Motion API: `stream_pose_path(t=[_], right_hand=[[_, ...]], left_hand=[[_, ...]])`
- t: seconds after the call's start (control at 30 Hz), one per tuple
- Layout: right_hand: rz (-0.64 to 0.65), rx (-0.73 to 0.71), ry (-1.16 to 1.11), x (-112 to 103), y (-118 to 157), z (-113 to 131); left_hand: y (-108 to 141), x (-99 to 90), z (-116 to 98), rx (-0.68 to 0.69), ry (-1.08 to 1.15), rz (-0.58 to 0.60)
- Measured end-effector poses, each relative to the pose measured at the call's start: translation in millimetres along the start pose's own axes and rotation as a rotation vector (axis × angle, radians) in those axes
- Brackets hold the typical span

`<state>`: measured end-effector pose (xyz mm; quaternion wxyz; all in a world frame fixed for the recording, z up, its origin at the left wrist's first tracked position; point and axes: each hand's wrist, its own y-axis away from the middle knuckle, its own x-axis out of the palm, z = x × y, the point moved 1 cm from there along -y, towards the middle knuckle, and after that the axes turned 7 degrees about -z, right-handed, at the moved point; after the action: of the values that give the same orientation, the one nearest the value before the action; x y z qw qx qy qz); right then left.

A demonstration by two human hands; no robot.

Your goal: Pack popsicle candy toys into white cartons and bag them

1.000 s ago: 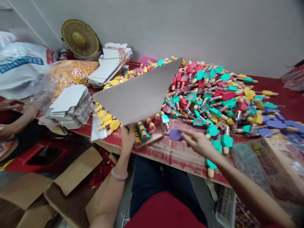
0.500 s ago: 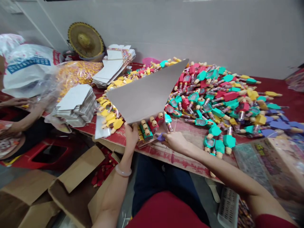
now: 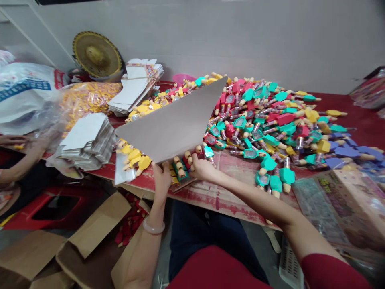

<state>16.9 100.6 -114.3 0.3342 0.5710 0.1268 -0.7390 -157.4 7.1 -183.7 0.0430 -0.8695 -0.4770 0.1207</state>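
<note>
My left hand (image 3: 161, 179) grips the lower edge of a large grey cardboard sheet (image 3: 168, 128), which stands tilted over the table. My right hand (image 3: 203, 168) lies at that sheet's lower right corner, its fingers curled among small candy toys with teal tops (image 3: 182, 170). Whether it holds anything is hidden. The purple foam piece does not show. Beyond the sheet spreads a big heap of tube-shaped candy toys (image 3: 264, 120) in teal, red, yellow and purple. Yellow-topped toys (image 3: 135, 156) lie left of my left hand, beside a small silver card (image 3: 124, 170).
A co-worker's arm (image 3: 15, 164) reaches in at the left. Stacks of flat card blanks (image 3: 87, 138) and a plastic bag of yellow pieces (image 3: 87, 100) sit on the red table (image 3: 361, 116). Open cardboard boxes (image 3: 87, 237) lie below its front edge.
My right hand has moved left, from the purple piece to the sheet's lower corner. The purple piece has gone from view. The sheet has tilted slightly lower at its left end.
</note>
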Motion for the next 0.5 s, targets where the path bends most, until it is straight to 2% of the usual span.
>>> stream_pose_path(t=[0.1,0.13,0.17,0.27,0.3,0.37,0.43,0.5], right_hand=[[0.110,-0.122,-0.259,-16,-9,-31],[0.101,-0.113,-0.316,-25,-18,-47],[0.031,-0.047,-0.327,-34,-31,-64],[-0.324,0.295,-0.170,-49,-67,-108],[-0.383,0.363,-0.123,-46,-75,-117],[-0.371,0.371,-0.107,-32,-81,-128],[-0.320,0.317,-0.136,-15,-73,-138],[-0.266,0.279,-0.172,-5,-51,-151]], left_hand=[[0,-2.4,-1,0.028,-0.012,0.014],[-1,-3.0,-1,0.034,-0.021,0.010],[-1,-3.4,-1,0.038,-0.029,0.002],[-1,-3.7,0,0.047,-0.044,-0.030],[-2,-3.7,1,0.045,-0.047,-0.037],[-1,-3.6,3,0.031,-0.048,-0.041],[-1,-3.7,5,0.018,-0.042,-0.035],[0,-4.0,6,0.015,-0.035,-0.034]])
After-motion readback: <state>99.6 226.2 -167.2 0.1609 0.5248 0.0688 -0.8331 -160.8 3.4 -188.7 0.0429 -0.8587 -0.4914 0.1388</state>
